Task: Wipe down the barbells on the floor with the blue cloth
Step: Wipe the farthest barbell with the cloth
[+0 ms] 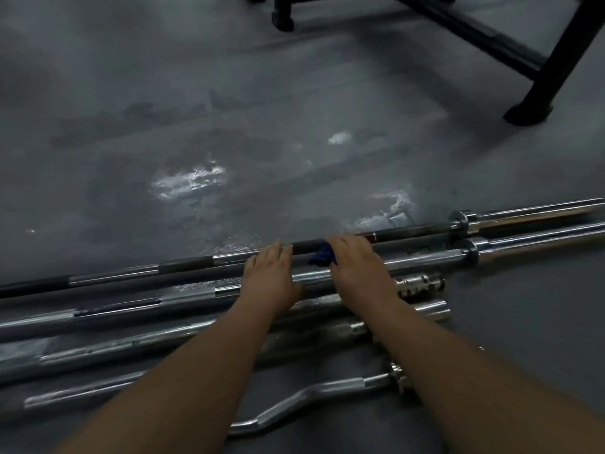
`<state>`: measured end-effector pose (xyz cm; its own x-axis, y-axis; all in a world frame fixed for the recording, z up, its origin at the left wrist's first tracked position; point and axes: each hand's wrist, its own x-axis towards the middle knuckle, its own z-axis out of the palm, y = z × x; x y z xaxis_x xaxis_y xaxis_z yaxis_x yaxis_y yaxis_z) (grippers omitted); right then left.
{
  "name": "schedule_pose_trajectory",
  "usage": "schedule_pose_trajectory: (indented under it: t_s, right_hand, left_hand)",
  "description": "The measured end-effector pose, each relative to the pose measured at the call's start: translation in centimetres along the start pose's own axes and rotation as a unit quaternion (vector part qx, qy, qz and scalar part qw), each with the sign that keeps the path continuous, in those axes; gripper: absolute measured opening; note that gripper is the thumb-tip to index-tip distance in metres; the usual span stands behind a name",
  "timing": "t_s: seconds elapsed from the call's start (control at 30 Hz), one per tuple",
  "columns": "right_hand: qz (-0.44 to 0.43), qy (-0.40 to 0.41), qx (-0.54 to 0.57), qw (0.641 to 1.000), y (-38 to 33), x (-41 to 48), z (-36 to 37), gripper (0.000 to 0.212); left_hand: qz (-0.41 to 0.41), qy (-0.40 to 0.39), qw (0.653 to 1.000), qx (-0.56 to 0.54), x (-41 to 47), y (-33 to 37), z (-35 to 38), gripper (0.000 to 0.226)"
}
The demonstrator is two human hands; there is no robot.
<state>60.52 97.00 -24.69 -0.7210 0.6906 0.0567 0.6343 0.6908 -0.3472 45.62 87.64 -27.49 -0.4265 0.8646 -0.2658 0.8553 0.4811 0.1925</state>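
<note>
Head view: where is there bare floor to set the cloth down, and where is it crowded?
Free: the wide floor beyond the farthest barbell, up to the black frame; also the floor right of the short bars' ends. Crowded: the barbells side by side under the left hand and right hand, out to the curl bar.
</note>
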Motion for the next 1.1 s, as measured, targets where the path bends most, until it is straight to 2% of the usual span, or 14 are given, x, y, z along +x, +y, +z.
schedule_pose_trajectory:
  t_s: [0.13, 0.33, 0.43, 0.53, 0.6, 0.67, 0.77, 0.83, 0.93, 1.03, 1.1]
  right_hand:
    - [0.016, -0.036, -0.01, 0.999, 1.9, 3.1, 3.6, 0.032]
    - [-0.015, -0.059, -0.026, 0.998, 2.3, 10.0, 9.7, 0.032]
    - [-0.047, -0.063, -0.01, 0.997, 2.3, 11.2, 12.5, 0.039]
    - [-0.076, -0.044, -0.036, 0.995, 6.1, 11.5, 12.9, 0.046]
    - [-0.037, -0.018, -0.067, 0.997, 10.5, 11.4, 11.6, 0.049]
    - [0.062, -0.015, -0.077, 0.995, 15.0, 11.2, 9.2, 0.046]
    - [0.142, -0.015, -0.077, 0.987, 16.3, 11.6, 7.5, 0.041]
    - [0.117, -0.02, -0.054, 0.991, 12.6, 12.2, 9.2, 0.036]
    - [0.008, -0.057, -0.038, 0.998, 7.0, 11.2, 11.9, 0.045]
    - [-0.035, -0.086, -0.051, 0.994, 9.0, 10.1, 11.1, 0.054]
    - [-0.016, -0.057, -0.077, 0.995, 13.2, 9.2, 9.5, 0.058]
  left_hand:
    - [0.006, -0.021, 1.0, -0.011, 3.8, -1.4, 2.1, 0.083]
    - [0.006, -0.05, 0.999, -0.002, 7.8, -2.6, 7.0, 0.079]
    - [-0.013, -0.016, 1.0, -0.016, 8.6, -3.1, 8.3, 0.085]
    - [-0.003, 0.008, 1.0, -0.021, 10.8, -3.9, 8.3, 0.076]
    - [-0.001, 0.014, 1.0, -0.028, 12.1, -4.4, 7.8, 0.073]
    - [-0.001, 0.006, 0.999, -0.034, 13.3, -4.8, 7.2, 0.072]
    - [-0.019, -0.002, 0.999, -0.029, 14.5, -4.3, 6.8, 0.066]
    - [-0.03, 0.0, 0.999, -0.032, 14.2, -3.6, 6.6, 0.063]
    - [-0.009, 0.002, 1.0, -0.015, 12.5, -3.9, 6.5, 0.075]
    - [0.018, -0.011, 1.0, 0.007, 11.5, -5.0, 6.9, 0.079]
    - [0.016, -0.004, 1.0, 0.013, 11.3, -5.1, 7.6, 0.078]
